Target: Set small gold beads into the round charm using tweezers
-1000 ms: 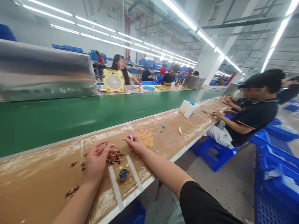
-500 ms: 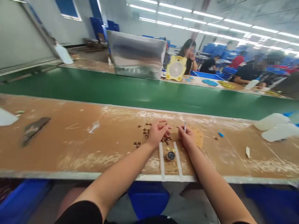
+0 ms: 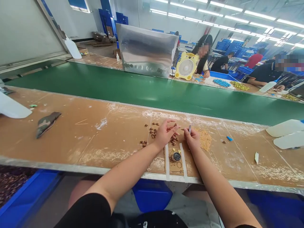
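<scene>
My left hand (image 3: 167,133) is pinched on a small brown piece (image 3: 175,125) above a pile of similar shiny pieces (image 3: 153,132). Just right of it, my right hand (image 3: 193,138) has its fingers closed round a thin grey tool (image 3: 189,128), whose tip points toward the left hand. A spread of small orange beads (image 3: 205,139) lies beside the right hand. Between my forearms, a small round pot with dark contents (image 3: 176,156) stands between two white tape strips (image 3: 167,163).
A green belt (image 3: 142,88) runs behind the brown table (image 3: 114,133). White bottles (image 3: 288,140) lie at the right, a camouflage cloth (image 3: 48,123) at the left. People sit across the belt, near a yellow fan (image 3: 186,66).
The head view has shifted, and the scene sits a little differently in the picture. Both hands keep nearly the same pose, close together over the table.
</scene>
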Tool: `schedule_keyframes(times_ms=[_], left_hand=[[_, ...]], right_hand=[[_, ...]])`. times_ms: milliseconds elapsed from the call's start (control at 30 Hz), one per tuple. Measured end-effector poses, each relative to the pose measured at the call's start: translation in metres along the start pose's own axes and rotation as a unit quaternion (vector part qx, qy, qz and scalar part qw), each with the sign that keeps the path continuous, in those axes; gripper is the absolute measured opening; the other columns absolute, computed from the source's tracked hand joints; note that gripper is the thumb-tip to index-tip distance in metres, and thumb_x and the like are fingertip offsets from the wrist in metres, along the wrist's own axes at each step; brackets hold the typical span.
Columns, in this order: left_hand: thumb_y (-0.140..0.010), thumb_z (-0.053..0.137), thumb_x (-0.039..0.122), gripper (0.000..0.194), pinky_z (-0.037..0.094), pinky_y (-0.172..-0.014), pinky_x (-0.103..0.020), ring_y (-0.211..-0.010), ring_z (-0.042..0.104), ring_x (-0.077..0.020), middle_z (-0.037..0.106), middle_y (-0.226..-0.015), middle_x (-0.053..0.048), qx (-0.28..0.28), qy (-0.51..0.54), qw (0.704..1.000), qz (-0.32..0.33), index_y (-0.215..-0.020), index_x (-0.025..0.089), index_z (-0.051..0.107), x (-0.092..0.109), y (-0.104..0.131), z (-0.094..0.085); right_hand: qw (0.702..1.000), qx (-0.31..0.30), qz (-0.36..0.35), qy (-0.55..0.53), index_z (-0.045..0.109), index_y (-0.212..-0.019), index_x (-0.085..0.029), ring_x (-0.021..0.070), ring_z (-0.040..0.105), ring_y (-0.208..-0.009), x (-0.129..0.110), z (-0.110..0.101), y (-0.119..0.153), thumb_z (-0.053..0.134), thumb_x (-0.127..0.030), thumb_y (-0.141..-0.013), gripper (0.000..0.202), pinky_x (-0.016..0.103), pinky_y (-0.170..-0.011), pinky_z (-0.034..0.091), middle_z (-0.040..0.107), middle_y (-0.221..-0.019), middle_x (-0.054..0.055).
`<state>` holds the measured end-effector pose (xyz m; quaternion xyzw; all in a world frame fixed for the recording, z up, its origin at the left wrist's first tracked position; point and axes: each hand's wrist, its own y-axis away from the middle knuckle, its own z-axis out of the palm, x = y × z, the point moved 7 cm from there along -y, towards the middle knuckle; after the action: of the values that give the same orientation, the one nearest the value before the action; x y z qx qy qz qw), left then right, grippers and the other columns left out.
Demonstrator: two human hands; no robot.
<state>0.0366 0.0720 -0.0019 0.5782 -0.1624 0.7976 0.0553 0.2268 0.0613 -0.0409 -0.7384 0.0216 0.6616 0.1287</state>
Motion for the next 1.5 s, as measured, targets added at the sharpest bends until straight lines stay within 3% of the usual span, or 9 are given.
schedule_keyframes(times_ms=[233, 433, 600, 733, 833, 933, 1133, 1300, 1500], left_hand=[[-0.099, 0.073, 0.061, 0.042, 0.061, -0.082, -0.035, -0.09, 0.078, -0.0226, 0.082, -0.109, -0.01, 0.048, -0.237, 0.97, 0.017, -0.111, 0.021, 0.077, 0.046, -0.003, -0.043], [-0.076, 0.097, 0.033, 0.021, 0.056, -0.086, -0.041, -0.097, 0.07, -0.0302, 0.074, -0.104, -0.011, 0.006, -0.441, 0.896, -0.05, -0.072, 0.02, 0.081, 0.059, -0.006, -0.095], [-0.068, 0.098, 0.02, 0.018, 0.054, -0.08, -0.038, -0.081, 0.067, -0.0257, 0.072, -0.087, -0.008, -0.08, -0.509, 0.853, -0.082, -0.065, 0.022, 0.081, 0.042, -0.015, -0.081], [-0.076, 0.095, 0.026, 0.012, 0.054, -0.084, -0.037, -0.089, 0.07, -0.026, 0.077, -0.095, -0.008, -0.111, -0.519, 0.845, -0.067, -0.079, 0.022, 0.084, 0.058, -0.021, -0.066], [-0.093, 0.083, 0.036, 0.014, 0.054, -0.09, -0.037, -0.1, 0.072, -0.0261, 0.081, -0.103, -0.008, -0.113, -0.511, 0.851, -0.048, -0.087, 0.024, 0.083, 0.083, 0.002, -0.061], [-0.102, 0.072, 0.042, 0.023, 0.053, -0.079, -0.033, -0.089, 0.074, -0.0234, 0.082, -0.095, -0.007, -0.203, -0.442, 0.874, -0.016, -0.09, 0.025, 0.082, 0.089, 0.065, -0.037], [-0.108, 0.06, 0.052, 0.033, 0.051, -0.064, -0.027, -0.062, 0.067, -0.0167, 0.073, -0.071, -0.002, -0.271, -0.199, 0.935, -0.109, -0.11, 0.024, 0.077, 0.037, 0.183, 0.009], [-0.104, 0.064, 0.062, 0.046, 0.046, -0.06, -0.025, -0.053, 0.054, -0.0089, 0.076, -0.08, -0.004, -0.179, -0.121, 0.953, -0.21, -0.093, 0.018, 0.071, 0.013, 0.196, -0.006], [-0.103, 0.066, 0.055, 0.041, 0.043, -0.059, -0.023, -0.054, 0.055, -0.0084, 0.075, -0.077, -0.002, -0.166, -0.149, 0.947, -0.23, -0.088, 0.017, 0.071, 0.025, 0.192, -0.025]], right_hand=[[0.996, 0.081, -0.031, 0.024, 0.073, -0.085, -0.021, 0.0114, 0.041, -0.055, -0.026, -0.004, 0.014, 0.077, -0.081, -0.08, 0.061, 0.026, -0.053, 0.033, 0.045, -0.056, -0.008], [0.99, 0.134, -0.033, 0.0, 0.07, -0.096, -0.022, 0.0114, 0.042, -0.046, -0.038, -0.048, 0.081, 0.067, -0.086, -0.088, 0.065, 0.027, -0.047, 0.033, 0.045, -0.054, -0.009], [0.978, 0.207, 0.014, -0.021, 0.068, -0.105, -0.021, 0.0135, 0.048, -0.04, -0.025, -0.086, 0.126, 0.065, -0.086, -0.091, 0.066, 0.028, -0.042, 0.037, 0.051, -0.053, -0.009], [0.974, 0.223, 0.028, -0.042, 0.067, -0.103, -0.022, 0.0148, 0.053, -0.043, -0.018, -0.09, 0.13, 0.064, -0.087, -0.09, 0.067, 0.03, -0.047, 0.043, 0.054, -0.056, -0.008], [0.97, 0.233, -0.01, -0.061, 0.067, -0.09, -0.022, 0.0174, 0.062, -0.06, -0.025, -0.078, 0.135, 0.067, -0.081, -0.09, 0.059, 0.034, -0.063, 0.051, 0.061, -0.067, -0.002], [0.973, 0.196, -0.096, -0.073, 0.066, -0.08, -0.024, 0.0178, 0.057, -0.07, -0.044, -0.044, 0.15, 0.064, -0.069, -0.1, 0.049, 0.035, -0.071, 0.046, 0.059, -0.074, 0.001], [0.984, 0.045, -0.123, -0.117, 0.07, -0.096, -0.029, 0.0255, 0.06, -0.098, -0.065, 0.049, 0.19, 0.038, -0.063, -0.113, 0.049, 0.041, -0.089, 0.05, 0.06, -0.098, 0.006], [0.982, -0.02, -0.113, -0.147, 0.077, -0.106, -0.029, 0.0228, 0.062, -0.097, -0.057, 0.066, 0.197, 0.041, -0.059, -0.114, 0.047, 0.037, -0.086, 0.051, 0.062, -0.101, 0.006], [0.978, -0.158, -0.047, -0.131, 0.08, -0.093, -0.024, 0.0185, 0.062, -0.069, -0.059, 0.064, 0.193, 0.057, -0.05, -0.111, 0.04, 0.032, -0.064, 0.048, 0.065, -0.076, 0.004]])
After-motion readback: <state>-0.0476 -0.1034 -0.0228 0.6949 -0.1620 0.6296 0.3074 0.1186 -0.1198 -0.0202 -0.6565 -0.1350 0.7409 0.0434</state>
